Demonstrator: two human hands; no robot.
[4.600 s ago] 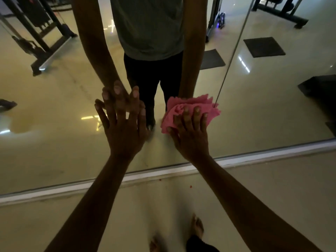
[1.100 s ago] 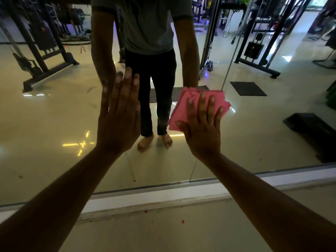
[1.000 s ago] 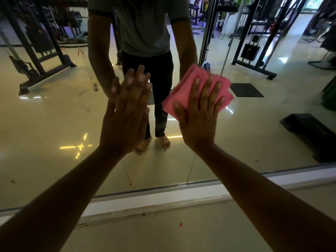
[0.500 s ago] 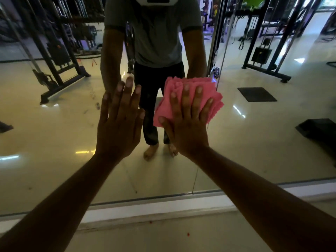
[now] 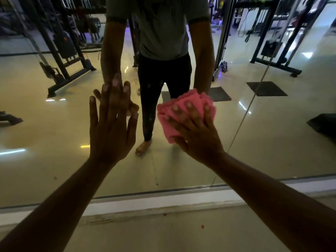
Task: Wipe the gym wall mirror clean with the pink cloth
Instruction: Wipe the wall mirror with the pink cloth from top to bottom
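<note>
The wall mirror (image 5: pixel 54 133) fills most of the view and reflects a person and the gym behind. My right hand (image 5: pixel 196 135) presses a bunched pink cloth (image 5: pixel 171 113) flat against the glass with spread, straight fingers, just left of the vertical seam between two mirror panels (image 5: pixel 241 120). My left hand (image 5: pixel 112 128) lies flat on the glass to the left of the cloth, fingers straight and pointing up, holding nothing. The lower part of the cloth is hidden under my right palm.
A white sill (image 5: pixel 163 200) runs along the mirror's bottom edge above the pale floor (image 5: pixel 163 233). Small smudges dot the glass near the reflected legs (image 5: pixel 149 86). Reflected gym machines (image 5: pixel 63 51) and dark floor mats (image 5: pixel 265 88) show in the mirror.
My right hand has slid the pink cloth to the right and a little down the glass. My left hand stays flat on the mirror in much the same place.
</note>
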